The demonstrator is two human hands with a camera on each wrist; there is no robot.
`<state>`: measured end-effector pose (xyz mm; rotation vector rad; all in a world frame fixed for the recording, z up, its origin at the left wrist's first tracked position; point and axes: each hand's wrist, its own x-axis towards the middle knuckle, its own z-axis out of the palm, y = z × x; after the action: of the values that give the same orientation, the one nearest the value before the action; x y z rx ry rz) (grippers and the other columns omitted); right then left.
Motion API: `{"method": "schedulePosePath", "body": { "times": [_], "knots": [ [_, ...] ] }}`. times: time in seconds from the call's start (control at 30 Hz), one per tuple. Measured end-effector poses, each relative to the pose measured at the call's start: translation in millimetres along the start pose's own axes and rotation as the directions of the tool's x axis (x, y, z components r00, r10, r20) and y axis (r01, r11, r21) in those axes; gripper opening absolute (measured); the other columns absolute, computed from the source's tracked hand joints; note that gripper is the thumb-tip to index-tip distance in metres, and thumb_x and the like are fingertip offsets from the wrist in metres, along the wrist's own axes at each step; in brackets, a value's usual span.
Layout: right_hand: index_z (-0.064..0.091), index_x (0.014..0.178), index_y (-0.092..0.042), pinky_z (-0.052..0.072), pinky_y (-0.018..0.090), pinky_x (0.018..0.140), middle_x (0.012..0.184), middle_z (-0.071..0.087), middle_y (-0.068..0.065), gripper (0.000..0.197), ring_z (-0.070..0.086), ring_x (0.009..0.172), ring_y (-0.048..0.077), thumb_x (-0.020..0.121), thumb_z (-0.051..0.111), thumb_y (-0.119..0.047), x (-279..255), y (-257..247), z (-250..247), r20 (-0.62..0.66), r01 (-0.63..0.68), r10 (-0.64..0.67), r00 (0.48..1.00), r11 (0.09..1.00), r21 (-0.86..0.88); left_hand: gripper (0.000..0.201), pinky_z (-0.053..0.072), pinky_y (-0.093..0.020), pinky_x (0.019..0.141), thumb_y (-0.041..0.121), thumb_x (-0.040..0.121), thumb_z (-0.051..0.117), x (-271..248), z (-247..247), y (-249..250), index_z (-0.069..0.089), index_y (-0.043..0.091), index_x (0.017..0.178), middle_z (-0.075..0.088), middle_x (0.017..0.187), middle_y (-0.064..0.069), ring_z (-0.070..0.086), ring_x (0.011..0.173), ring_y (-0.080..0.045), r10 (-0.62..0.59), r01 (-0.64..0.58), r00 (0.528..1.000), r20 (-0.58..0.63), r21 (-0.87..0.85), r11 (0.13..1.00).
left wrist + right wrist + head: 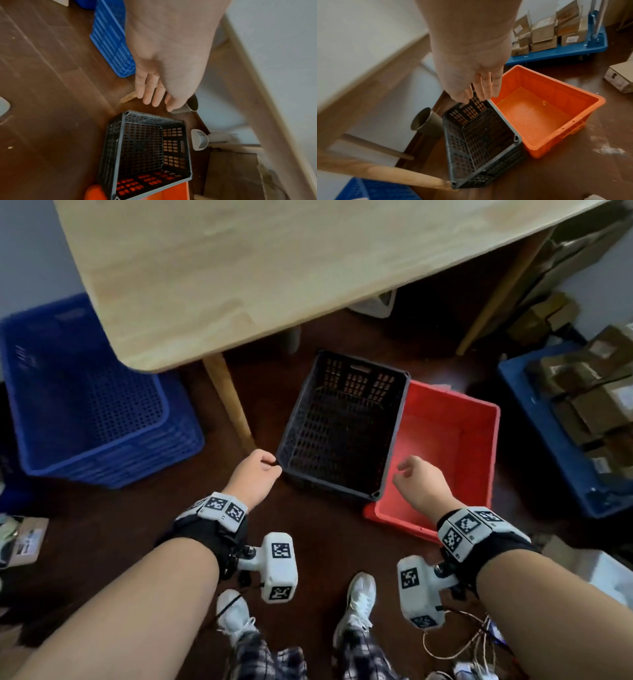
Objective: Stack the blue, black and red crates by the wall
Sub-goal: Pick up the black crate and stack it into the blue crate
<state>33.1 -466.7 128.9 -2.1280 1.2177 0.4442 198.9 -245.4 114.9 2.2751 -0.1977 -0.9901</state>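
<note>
Black crate (342, 433): perforated plastic, set on the dark floor (308, 542) just in front of the table (239, 268); its right side is seen resting over the red crate's left rim, so it sits slightly tilted.
Red crate (445, 460): solid-walled, touching the black crate on the right, open side up, nothing seen inside.
Blue crate (85, 405): perforated, well apart to the left, partly under the table edge, near the wall.
Left hand (255, 472): placed at the near left corner of the black crate; in the left wrist view its fingers (149, 92) are shown straight and together, holding nothing. Whether the corner is actually touched cannot be told.
Right hand (419, 477): held above the seam between the black and red crates; in the right wrist view its fingers (486, 88) are shown loosely extended, with nothing gripped.
Table: pale wood, round legs, one leg (227, 402) just left of the black crate.
Trolley (548, 433): blue platform at the right, loaded with brown boxes (589, 392) bearing white labels; no label text can be read.
Cup (426, 121): grey, on the floor beside the black crate's far end.
Wrist bands: black-and-white square markers are carried; no lettering is legible.
Shoes (356, 601): white, at the bottom edge.
</note>
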Motion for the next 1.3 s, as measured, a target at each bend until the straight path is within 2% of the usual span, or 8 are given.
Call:
{"method": "schedulePosePath", "body": {
  "times": [0.2,0.33,0.5,0.63,0.8,0.93,1.1,1.3],
  "knots": [
    [0.047,0.132,-0.005,0.043,0.029,0.083,0.128,0.058,0.017,0.049,0.057,0.114,0.033,0.088,0.056,-0.023,95,64,90,0.125,-0.150,0.141,0.982,0.987,0.061,0.051,0.047,-0.049,0.102,0.033,0.088,0.061,84,112,-62,0.044,0.011,0.131,0.059,0.128,-0.012,0.058,0.115,-0.031,-0.224,0.231,0.973,0.061,-0.130,0.964],
    [0.035,0.140,-0.002,0.042,0.046,0.104,0.138,0.043,0.021,0.068,0.047,0.126,0.038,0.086,0.062,-0.032,167,91,138,0.062,-0.215,0.209,0.976,0.969,0.118,0.072,0.042,-0.048,0.109,0.038,0.085,0.063,137,171,-106,0.030,0.012,0.144,0.041,0.147,-0.013,0.052,0.125,-0.032,-0.319,0.331,0.944,0.088,-0.217,0.918],
    [0.039,0.133,0.003,0.039,0.045,0.105,0.137,0.045,0.024,0.066,0.045,0.129,0.041,0.084,0.068,-0.032,248,110,176,-0.035,-0.318,0.327,0.944,0.934,0.162,0.081,0.045,-0.048,0.106,0.042,0.082,0.064,193,215,-138,0.024,0.013,0.147,0.049,0.140,-0.012,0.057,0.116,-0.027,-0.369,0.380,0.924,0.096,-0.319,0.868],
    [0.043,0.124,0.002,0.046,0.045,0.097,0.128,0.055,0.024,0.051,0.054,0.121,0.042,0.082,0.065,-0.016,285,126,199,-0.062,-0.331,0.345,0.936,0.929,0.168,0.089,0.048,-0.047,0.103,0.031,0.088,0.064,220,236,-140,0.006,0.012,0.152,0.054,0.100,-0.003,0.060,0.102,-0.029,-0.437,0.432,0.892,0.114,-0.499,0.752],
    [0.056,0.110,0.001,0.046,0.030,0.070,0.102,0.064,0.015,0.043,0.066,0.100,0.032,0.072,0.070,-0.013,289,126,210,-0.011,-0.244,0.250,0.968,0.950,0.195,0.076,0.054,-0.036,0.091,0.021,0.087,0.069,227,231,-142,0.014,0.022,0.140,0.051,0.114,-0.017,0.065,0.104,-0.029,-0.479,0.399,0.875,0.065,-0.656,0.640],
    [0.042,0.089,-0.017,0.060,0.045,0.066,0.104,0.061,0.015,0.029,0.067,0.093,0.034,0.075,0.066,-0.011,273,106,227,0.092,-0.185,0.161,0.983,0.895,0.407,0.058,0.057,-0.035,0.074,0.011,0.084,0.070,235,212,-154,0.023,0.023,0.117,0.049,0.101,-0.014,0.063,0.105,-0.035,-0.502,0.348,0.865,-0.012,-0.706,0.617],
    [0.040,0.095,-0.013,0.044,0.020,0.035,0.091,0.051,0.011,0.022,0.056,0.070,0.025,0.085,0.057,-0.005,251,79,219,0.024,-0.076,0.076,0.997,0.819,0.569,0.052,0.061,-0.043,0.075,0.009,0.081,0.071,230,183,-152,0.029,0.019,0.110,0.050,0.125,-0.026,0.065,0.105,-0.037,-0.529,0.351,0.848,-0.024,-0.723,0.595],
    [0.040,0.086,-0.015,0.061,0.044,0.057,0.083,0.049,0.005,0.018,0.056,0.062,0.019,0.089,0.055,-0.005,196,43,172,0.121,-0.108,0.047,0.991,0.818,0.564,0.048,0.060,-0.043,0.079,-0.002,0.080,0.063,179,147,-127,0.029,0.014,0.111,0.049,0.118,-0.025,0.061,0.099,-0.034,-0.593,0.320,0.802,-0.079,-0.780,0.537]
  ]
}}
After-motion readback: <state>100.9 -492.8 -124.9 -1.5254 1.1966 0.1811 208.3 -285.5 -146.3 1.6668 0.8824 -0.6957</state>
